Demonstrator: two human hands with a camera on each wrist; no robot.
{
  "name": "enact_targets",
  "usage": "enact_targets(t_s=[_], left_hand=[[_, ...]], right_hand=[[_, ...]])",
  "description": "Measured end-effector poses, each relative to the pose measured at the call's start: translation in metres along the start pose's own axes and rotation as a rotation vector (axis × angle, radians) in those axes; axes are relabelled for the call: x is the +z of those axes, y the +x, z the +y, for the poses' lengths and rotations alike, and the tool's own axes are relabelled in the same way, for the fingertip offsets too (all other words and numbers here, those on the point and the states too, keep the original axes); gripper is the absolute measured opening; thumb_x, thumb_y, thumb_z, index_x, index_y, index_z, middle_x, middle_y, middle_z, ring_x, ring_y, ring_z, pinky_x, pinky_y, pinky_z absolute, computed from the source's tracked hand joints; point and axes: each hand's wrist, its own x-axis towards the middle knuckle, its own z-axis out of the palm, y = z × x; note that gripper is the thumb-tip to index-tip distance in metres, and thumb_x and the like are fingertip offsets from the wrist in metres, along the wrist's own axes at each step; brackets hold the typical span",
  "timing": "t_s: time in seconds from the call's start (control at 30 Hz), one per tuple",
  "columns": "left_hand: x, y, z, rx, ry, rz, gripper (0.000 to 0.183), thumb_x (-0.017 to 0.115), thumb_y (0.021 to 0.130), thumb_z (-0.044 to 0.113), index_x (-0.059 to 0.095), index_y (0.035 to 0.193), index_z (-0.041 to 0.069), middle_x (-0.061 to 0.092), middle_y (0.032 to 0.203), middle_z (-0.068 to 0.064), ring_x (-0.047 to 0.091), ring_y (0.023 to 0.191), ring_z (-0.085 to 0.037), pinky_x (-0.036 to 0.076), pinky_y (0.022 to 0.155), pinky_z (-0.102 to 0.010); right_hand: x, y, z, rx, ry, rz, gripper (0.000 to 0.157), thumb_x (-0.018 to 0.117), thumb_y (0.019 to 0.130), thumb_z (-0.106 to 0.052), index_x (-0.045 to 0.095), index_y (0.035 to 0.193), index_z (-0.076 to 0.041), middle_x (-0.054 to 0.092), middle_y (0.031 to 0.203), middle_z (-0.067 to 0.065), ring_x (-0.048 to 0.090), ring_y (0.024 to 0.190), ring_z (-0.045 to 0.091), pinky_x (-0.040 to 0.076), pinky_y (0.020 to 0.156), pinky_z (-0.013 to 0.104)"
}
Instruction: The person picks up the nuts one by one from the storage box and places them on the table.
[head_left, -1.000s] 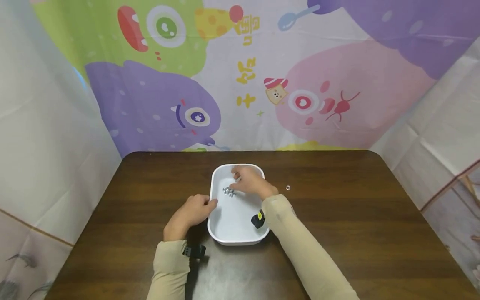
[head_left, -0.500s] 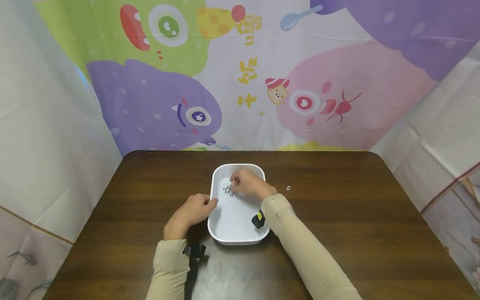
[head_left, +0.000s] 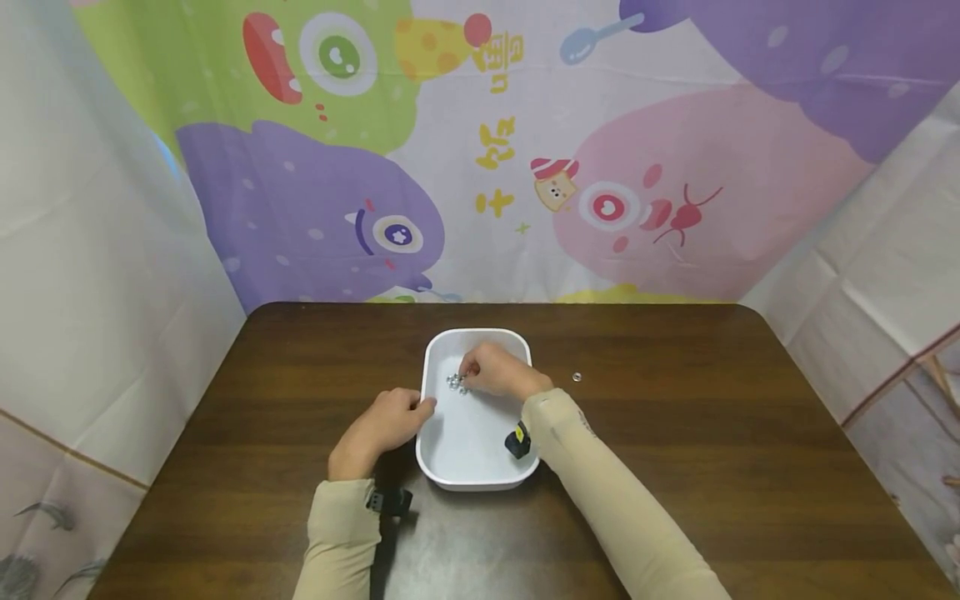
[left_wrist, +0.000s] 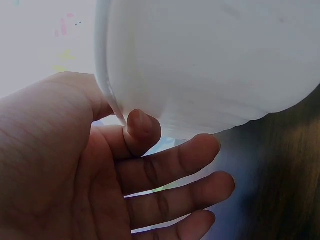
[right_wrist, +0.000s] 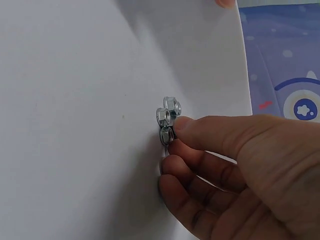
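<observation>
A white rectangular tray stands on the table with a small cluster of silvery flange nuts on its floor. My left hand grips the tray's left rim, thumb over the edge; in the left wrist view its index finger bends against the outer wall while the others spread loosely. Inside the tray, my right hand reaches down at the cluster. Its thumb and index finger pinch at a nut, mostly hidden by the fingertips, beside the other nuts.
One separate silvery nut lies on the brown wooden table, right of the tray. A patterned curtain hangs behind the table's far edge. Each wrist wears a small black camera.
My right hand's thumb and fingers have come together and lowered onto the nuts. The left hand and the tray stay where they were.
</observation>
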Motion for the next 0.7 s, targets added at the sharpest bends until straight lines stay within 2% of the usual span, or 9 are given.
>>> enact_targets(t_s=[0.23,0.7], left_hand=[[-0.0006,-0.0018,-0.0005,0.014,-0.003,0.001,0.033,0.051,0.102,0.029,0.071,0.092,0.005,0.054,0.072,-0.002,0.053,0.07,-0.016,0.042,0.064,-0.03],[0.0004,-0.0013,-0.0018,0.001,-0.015,-0.002,0.033,0.05,0.103,0.029,0.069,0.091,0.005,0.05,0.069,-0.002,0.05,0.066,-0.016,0.04,0.061,-0.03]], right_hand=[[0.0023,0.0002,-0.0006,0.018,-0.018,-0.016,0.006,0.077,0.09,-0.009,0.076,0.096,-0.006,0.065,0.079,0.0,0.052,0.071,0.009,0.042,0.066,0.019],[0.0036,0.0011,-0.0031,0.037,-0.033,-0.024,0.006,0.076,0.09,-0.01,0.076,0.093,-0.005,0.071,0.083,0.002,0.056,0.073,0.008,0.046,0.069,0.019]])
